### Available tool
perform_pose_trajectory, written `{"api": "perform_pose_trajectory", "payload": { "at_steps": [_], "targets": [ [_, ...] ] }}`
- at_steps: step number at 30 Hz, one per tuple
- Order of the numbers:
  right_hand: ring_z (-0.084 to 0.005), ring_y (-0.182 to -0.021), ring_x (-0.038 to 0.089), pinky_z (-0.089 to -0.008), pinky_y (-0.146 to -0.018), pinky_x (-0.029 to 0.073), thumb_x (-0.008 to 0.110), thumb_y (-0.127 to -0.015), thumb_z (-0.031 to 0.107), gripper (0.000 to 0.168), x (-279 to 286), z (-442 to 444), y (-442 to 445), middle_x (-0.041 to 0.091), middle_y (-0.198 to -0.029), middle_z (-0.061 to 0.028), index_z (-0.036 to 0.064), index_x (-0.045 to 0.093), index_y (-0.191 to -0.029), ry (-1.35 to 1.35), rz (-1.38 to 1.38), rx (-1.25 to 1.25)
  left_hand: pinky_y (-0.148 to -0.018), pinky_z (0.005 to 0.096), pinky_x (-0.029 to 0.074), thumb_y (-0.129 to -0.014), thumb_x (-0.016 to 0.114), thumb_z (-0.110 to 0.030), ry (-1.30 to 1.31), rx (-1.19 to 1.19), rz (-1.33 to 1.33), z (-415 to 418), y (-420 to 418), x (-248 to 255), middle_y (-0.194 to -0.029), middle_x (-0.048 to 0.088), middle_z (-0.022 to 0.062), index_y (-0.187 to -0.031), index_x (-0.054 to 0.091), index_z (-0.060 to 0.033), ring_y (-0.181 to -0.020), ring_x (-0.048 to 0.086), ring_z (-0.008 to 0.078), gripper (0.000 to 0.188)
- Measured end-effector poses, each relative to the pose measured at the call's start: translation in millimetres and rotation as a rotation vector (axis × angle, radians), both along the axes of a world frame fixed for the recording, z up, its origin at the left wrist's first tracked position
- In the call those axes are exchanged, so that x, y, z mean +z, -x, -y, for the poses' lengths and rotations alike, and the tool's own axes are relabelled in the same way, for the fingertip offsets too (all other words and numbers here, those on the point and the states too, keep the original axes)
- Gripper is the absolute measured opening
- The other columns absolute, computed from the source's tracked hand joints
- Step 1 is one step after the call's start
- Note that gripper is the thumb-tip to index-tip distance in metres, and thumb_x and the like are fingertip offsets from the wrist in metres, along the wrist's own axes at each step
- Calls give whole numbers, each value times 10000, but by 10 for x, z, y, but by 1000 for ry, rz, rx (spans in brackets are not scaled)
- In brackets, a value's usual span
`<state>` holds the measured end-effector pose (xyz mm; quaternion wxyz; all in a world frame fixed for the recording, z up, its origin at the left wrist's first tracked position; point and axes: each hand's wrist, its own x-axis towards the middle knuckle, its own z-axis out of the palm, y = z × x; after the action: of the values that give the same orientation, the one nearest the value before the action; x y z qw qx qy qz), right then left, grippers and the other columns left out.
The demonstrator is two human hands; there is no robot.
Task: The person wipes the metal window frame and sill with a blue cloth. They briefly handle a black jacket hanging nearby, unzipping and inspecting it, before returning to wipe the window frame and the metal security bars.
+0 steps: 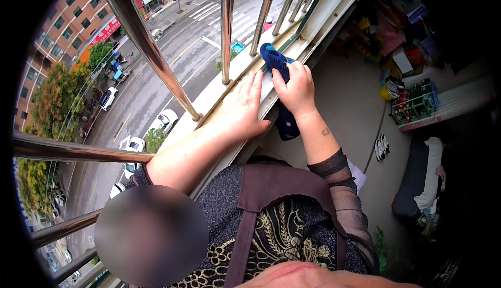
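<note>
My right hand [297,88] grips a dark blue cloth [274,59], one end of which lies on the window track while the other hangs down on the room side of the sill. Flat on the white window frame [266,82], just left of the cloth, rests my left hand [244,108], fingers extended and holding nothing. Its forearm lies along the frame, close to the metal bars. The underside of the left palm is hidden.
Upright metal bars [226,29] line the outer side of the sill, with a street far below. Inside, a green crate [417,108], a pair of shoes [381,147] and a dark couch-like seat [417,178] stand on the grey floor [352,104]. Piled household items lie farther back.
</note>
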<state>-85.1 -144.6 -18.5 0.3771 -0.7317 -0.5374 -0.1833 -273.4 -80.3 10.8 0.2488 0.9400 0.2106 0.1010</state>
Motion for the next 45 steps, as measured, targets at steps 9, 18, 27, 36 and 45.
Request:
{"api": "perform_pose_trajectory", "payload": {
  "at_steps": [9, 18, 27, 36, 45],
  "targets": [
    [-366, -909, 582, -463, -805, 513, 739, -826, 244, 239, 16, 176, 449, 612, -935, -144, 30, 699, -926, 13, 63, 123, -1254, 438, 268, -754, 815, -269, -13, -11, 21, -26, -15, -93, -1630, 242, 319, -1602, 109, 78, -1539, 257, 401, 1157],
    [-381, -929, 615, -479, -828, 534, 723, -869, 303, 276, 24, -31, -60, 645, -930, -151, 29, 696, -851, 10, -3, -26, -1243, 421, 291, -751, 854, -320, 6, 8, -20, 6, -13, 11, -1629, 269, 288, -1617, 106, 34, -1523, 292, 398, 1197],
    [-363, -903, 593, -456, -817, 519, 737, -817, 232, 250, 30, 215, 552, 617, -927, -138, 19, 707, -945, -4, 11, 160, -1219, 434, 334, -702, 852, -255, -7, 2, 90, -67, -25, -167, -1596, 308, 318, -1598, 118, 76, -1501, 333, 409, 1204],
    [-389, -909, 611, -479, -821, 522, 736, -845, 268, 248, 12, -45, -107, 640, -913, -157, 26, 693, -876, 5, 36, -38, -1248, 436, 275, -778, 821, -308, -11, -14, -17, 14, -4, 4, -1633, 249, 293, -1614, 98, 47, -1534, 261, 399, 1162],
    [-387, -889, 603, -467, -808, 520, 739, -836, 246, 242, 10, 136, 408, 628, -910, -157, 20, 703, -918, 40, -1, 149, -1244, 435, 288, -754, 797, -255, -17, 3, 66, -37, -12, -113, -1630, 259, 290, -1602, 117, 74, -1522, 290, 392, 1135]
  ]
}}
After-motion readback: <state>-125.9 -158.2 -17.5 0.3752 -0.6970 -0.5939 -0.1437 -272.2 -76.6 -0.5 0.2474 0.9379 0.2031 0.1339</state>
